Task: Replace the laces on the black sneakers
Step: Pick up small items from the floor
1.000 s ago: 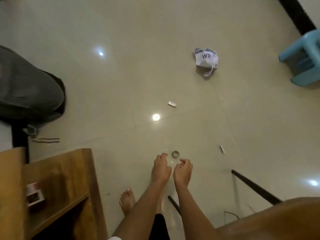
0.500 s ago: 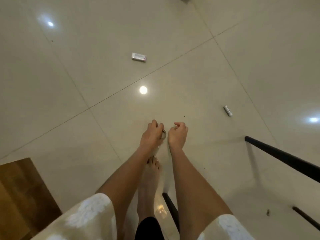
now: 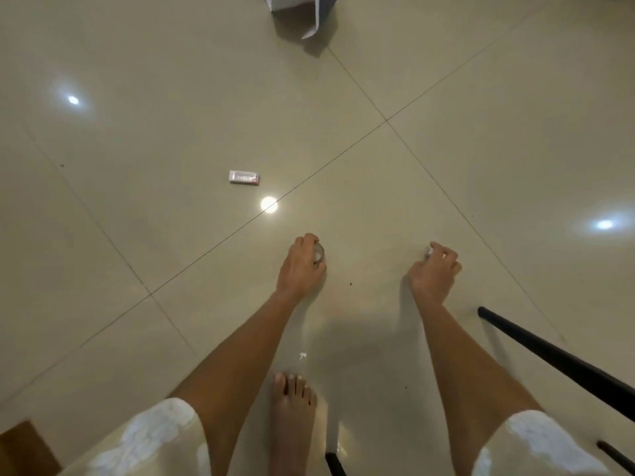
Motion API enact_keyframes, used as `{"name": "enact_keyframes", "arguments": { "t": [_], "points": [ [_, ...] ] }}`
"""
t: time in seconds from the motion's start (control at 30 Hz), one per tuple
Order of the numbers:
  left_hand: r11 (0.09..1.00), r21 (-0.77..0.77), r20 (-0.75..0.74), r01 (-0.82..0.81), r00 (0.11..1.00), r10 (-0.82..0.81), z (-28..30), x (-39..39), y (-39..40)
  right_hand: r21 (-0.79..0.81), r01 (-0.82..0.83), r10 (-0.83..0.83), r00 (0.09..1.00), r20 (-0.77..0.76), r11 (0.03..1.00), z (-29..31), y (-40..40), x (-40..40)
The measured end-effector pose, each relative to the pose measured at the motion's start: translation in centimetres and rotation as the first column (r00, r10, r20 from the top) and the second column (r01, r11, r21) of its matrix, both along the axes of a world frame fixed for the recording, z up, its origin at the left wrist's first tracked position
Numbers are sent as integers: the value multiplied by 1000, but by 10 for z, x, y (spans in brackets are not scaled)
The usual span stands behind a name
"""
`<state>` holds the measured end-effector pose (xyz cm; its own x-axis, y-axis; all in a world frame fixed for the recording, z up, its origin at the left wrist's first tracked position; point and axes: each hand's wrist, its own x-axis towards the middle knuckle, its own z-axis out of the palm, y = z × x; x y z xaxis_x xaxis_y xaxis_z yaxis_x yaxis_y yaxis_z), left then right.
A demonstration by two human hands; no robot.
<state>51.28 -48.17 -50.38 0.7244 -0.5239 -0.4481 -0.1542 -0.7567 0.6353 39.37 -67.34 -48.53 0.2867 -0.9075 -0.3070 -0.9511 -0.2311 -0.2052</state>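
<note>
Down on the tiled floor: both hands reach forward and low, well apart from each other, over pale glossy tiles (image 3: 137, 235)
Task's thing: no black sneakers and no laces show anywhere in view, so where they lie cannot be told
Left hand (image 3: 300, 266): fingers curled round a small roll of clear tape (image 3: 318, 253), thumb side turned toward the middle
Right hand (image 3: 434, 269): fingertips pinched on something small and pale, too small to name; it may be the tape's free end
Handling, as a judgement: the roll looks light and stiff at its ring, best held by the rim as it is; any strip drawn from it would be thin, sticky and quick to fold on itself
Arm pose: both forearms stretch out nearly straight, wrists bent down toward the floor
Nearby: a small white packet (image 3: 244, 177) lies beyond the left hand; a bare foot (image 3: 292, 413) rests between the arms; a black chair leg (image 3: 549, 355) slants in beside the right arm; a white bag (image 3: 299, 12) sits at the far edge
</note>
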Motion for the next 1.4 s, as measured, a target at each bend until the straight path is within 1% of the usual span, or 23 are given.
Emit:
{"name": "enact_keyframes", "arguments": {
  "t": [0.1, 0.23, 0.3, 0.37, 0.43, 0.5, 0.57, 0.63, 0.7, 0.73, 0.83, 0.93, 1.0, 1.07, 1.13, 1.17, 1.23, 1.33, 1.4],
  "points": [
    [999, -35, 61, 39, 997, -37, -14, 8, -1, 0, 24, -24, 999, -33, 1000, -15, -9, -1],
    [998, -47, 30, 44, 999, -42, -9, 15, 2, 16, 74, -74, 997, -6, 997, -22, -11, -1],
    [999, -31, 23, -11, 1000, 12, 1, 22, 10, 29, 82, -84, 995, 45, 996, -16, -3, 6],
    [994, 14, 47, -110, 993, 109, 10, 34, 16, 48, 58, -63, 992, 109, 997, -6, 14, 20],
    [972, 64, 100, -224, 971, 217, 17, 53, 24, 68, -37, 25, 985, 173, 997, 0, 37, 42],
    [952, 70, 184, -298, 942, 281, 20, 78, 32, 97, -117, 88, 960, 267, 988, 2, 63, 70],
    [958, 67, 324, -279, 914, 243, 19, 104, 38, 136, -172, 108, 917, 385, 976, -1, 87, 98],
    [966, 128, 424, -226, 893, 153, 15, 127, 41, 165, -218, 118, 876, 468, 962, -6, 109, 121],
    [965, 191, 464, -181, 883, 74, 9, 146, 43, 187, -263, 140, 857, 497, 947, -12, 126, 141],
    [965, 209, 460, -159, 887, 46, 5, 153, 43, 200, -275, 139, 849, 511, 940, -15, 131, 150],
    [961, 251, 435, -118, 900, -3, -10, 168, 44, 281, -264, 52, 808, 587, 923, -24, 139, 169],
    [948, 272, 400, -167, 915, 46, -10, 168, 46, 378, -263, -22, 796, 605, 888, -22, 145, 173],
    [942, 219, 310, -256, 933, 182, -1, 152, 54, 451, -232, -92, 802, 590, 862, -12, 152, 168],
    [910, 112, 185, -400, 908, 376, 22, 123, 68, 530, -194, -155, 825, 544, 825, 5, 160, 158],
    [870, 53, 59, -491, 871, 488, 52, 93, 85, 603, -191, -173, 853, 493, 775, 29, 173, 145],
    [855, 50, 3, -516, 856, 517, 67, 79, 94, 639, -188, -177, 869, 462, 745, 43, 181, 139],
    [798, 66, -80, -598, 794, 602, 109, 53, 118, 696, -188, -175, 892, 416, 693, 79, 207, 126],
    [671, 102, -173, -735, 651, 739, 170, 18, 153, 748, -225, -166, 897, 409, 625, 139, 252, 104],
    [573, 124, -211, -810, 542, 813, 216, -4, 181, 771, -283, -106, 905, 411, 571, 187, 284, 89]
  ]
}}
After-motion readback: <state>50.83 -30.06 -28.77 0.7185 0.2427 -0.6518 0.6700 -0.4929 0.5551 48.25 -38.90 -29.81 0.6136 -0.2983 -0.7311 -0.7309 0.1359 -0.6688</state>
